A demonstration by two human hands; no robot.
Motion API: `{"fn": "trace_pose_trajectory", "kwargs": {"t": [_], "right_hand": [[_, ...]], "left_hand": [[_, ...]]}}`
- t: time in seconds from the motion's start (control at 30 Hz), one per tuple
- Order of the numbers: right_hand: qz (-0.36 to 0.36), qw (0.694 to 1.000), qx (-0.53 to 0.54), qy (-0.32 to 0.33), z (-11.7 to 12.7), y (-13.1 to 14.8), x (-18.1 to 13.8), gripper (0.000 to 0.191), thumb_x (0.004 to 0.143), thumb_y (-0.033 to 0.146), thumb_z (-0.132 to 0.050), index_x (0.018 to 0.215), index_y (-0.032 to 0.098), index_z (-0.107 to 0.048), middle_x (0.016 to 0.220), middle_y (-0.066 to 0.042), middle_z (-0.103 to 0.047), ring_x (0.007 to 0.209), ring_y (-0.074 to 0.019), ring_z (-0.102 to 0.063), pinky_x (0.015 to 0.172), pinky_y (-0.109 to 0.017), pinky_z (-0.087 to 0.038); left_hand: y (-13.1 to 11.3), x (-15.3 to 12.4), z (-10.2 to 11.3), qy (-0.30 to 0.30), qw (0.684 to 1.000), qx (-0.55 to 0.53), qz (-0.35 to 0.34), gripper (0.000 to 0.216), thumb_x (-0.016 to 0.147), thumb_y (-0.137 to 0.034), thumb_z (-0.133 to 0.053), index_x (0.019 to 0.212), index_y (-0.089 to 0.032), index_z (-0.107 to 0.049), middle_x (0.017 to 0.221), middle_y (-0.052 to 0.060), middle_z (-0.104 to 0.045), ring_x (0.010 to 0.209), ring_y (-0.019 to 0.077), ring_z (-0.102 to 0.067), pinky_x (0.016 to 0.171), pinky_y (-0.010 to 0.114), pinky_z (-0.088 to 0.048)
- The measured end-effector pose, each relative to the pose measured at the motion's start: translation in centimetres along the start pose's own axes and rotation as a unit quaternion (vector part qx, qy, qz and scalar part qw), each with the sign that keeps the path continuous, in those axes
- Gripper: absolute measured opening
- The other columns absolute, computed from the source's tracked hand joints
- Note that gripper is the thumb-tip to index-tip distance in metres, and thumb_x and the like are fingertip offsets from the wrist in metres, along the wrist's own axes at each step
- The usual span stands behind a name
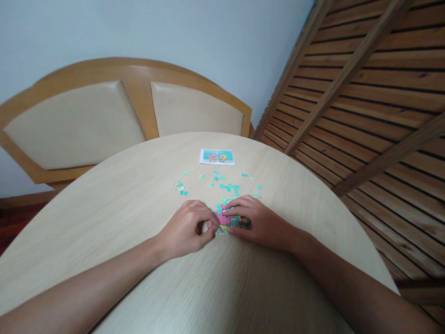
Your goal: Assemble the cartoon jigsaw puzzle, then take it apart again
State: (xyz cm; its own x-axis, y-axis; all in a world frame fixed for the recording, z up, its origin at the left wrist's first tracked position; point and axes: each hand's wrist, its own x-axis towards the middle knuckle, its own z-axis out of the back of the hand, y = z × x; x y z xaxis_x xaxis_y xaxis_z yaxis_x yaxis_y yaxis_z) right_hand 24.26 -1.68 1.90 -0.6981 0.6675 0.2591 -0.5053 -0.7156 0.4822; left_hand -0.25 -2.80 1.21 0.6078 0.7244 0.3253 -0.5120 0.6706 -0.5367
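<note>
A partly joined jigsaw puzzle [223,214] lies flat on the table, showing a pink starfish character and a yellow one on a teal ground. At its left edge my left hand [189,227] is closed, thumb and fingertips pinching a puzzle piece that they mostly cover. My right hand [259,220] rests over the puzzle's right part with its fingers apart, touching the top and hiding some of the picture. Beyond the hands lie several loose teal puzzle pieces [229,187], with a small cluster of pieces [179,186] further left.
A small printed reference picture [217,157] of the same characters lies behind the loose pieces. The round pale wooden table [139,185] has a curved far edge. Past it stands a wide cushioned wooden chair back [139,69], and a slatted wooden panel [365,93] is on the right.
</note>
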Motion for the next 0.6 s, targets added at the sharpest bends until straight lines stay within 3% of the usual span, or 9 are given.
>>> {"fn": "trace_pose_trajectory", "kwargs": {"t": [0.47,0.6], "right_hand": [[0.003,1.0,0.009,0.0,-0.04,0.18,0.01,0.031,0.09,0.038,-0.07,0.117,0.023,-0.07,0.121,-0.009,-0.068,0.113,-0.0245,-0.059,0.1,-0.043,-0.044],[0.01,1.0,0.011,0.0,-0.03,0.17,0.06,0.031,0.091,0.04,-0.069,0.117,0.024,-0.07,0.12,-0.008,-0.069,0.113,-0.0243,-0.061,0.1,-0.043,-0.045]], "left_hand": [[-0.06,0.01,0.1,0.019,1.0,0.007,-0.003,0.01,0.083,-0.016,-0.063,0.085,-0.022,-0.07,0.076,0.0,-0.068,0.081,0.0195,-0.061,0.081,0.035,-0.042],[-0.16,-0.06,0.25,0.01,1.0,0.012,-0.013,0.009,0.086,-0.021,-0.064,0.093,-0.021,-0.069,0.09,0.004,-0.07,0.089,0.0217,-0.062,0.085,0.039,-0.045]]}}
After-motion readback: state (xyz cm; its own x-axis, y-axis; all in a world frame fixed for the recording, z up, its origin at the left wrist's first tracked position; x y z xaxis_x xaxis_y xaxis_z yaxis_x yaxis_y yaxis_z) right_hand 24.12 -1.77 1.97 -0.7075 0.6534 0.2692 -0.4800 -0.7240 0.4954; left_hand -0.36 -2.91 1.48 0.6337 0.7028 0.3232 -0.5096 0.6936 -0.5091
